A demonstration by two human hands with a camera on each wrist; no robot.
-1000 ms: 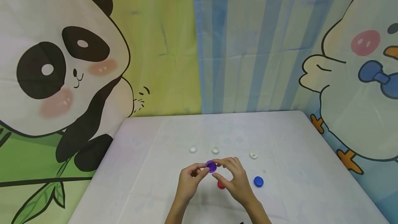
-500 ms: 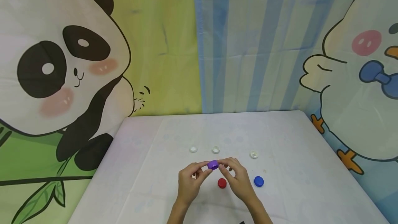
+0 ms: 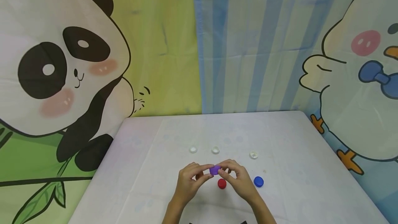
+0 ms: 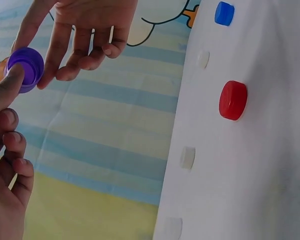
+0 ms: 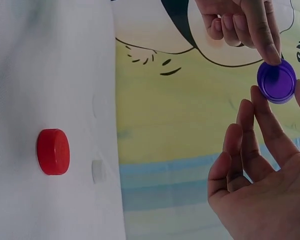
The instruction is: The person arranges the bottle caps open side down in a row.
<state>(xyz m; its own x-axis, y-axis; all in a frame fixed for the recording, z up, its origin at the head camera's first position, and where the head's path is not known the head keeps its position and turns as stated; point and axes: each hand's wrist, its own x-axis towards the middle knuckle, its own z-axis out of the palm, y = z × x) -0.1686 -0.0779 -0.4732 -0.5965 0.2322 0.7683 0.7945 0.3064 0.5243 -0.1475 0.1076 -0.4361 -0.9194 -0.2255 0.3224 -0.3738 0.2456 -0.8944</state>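
Observation:
Just above the table, between both hands, is a purple bottle cap (image 3: 214,170). My left hand (image 3: 190,182) pinches it from the left with thumb and index finger; in the left wrist view that thumb lies over the cap's (image 4: 34,64) hollow. From the other side, my right hand (image 3: 240,179) holds its edge between thumb and index finger, as the right wrist view shows around the cap (image 5: 277,82). A red bottle cap (image 3: 222,183) lies on the table below, close to the right thumb. To the right of that hand lies a blue bottle cap (image 3: 258,182).
Farther back on the white-covered table (image 3: 149,182) lie a white cap (image 3: 193,149), a pale ring-like cap (image 3: 215,150) and another pale cap (image 3: 253,155). Printed cloth (image 3: 242,44) with cartoon animals hangs behind and beside the table.
My right thumb, apart from the purple cap a second ago, has closed onto it. The cap has turned between the fingers and moved slightly right. The red cap is more fully visible; the other caps stayed put.

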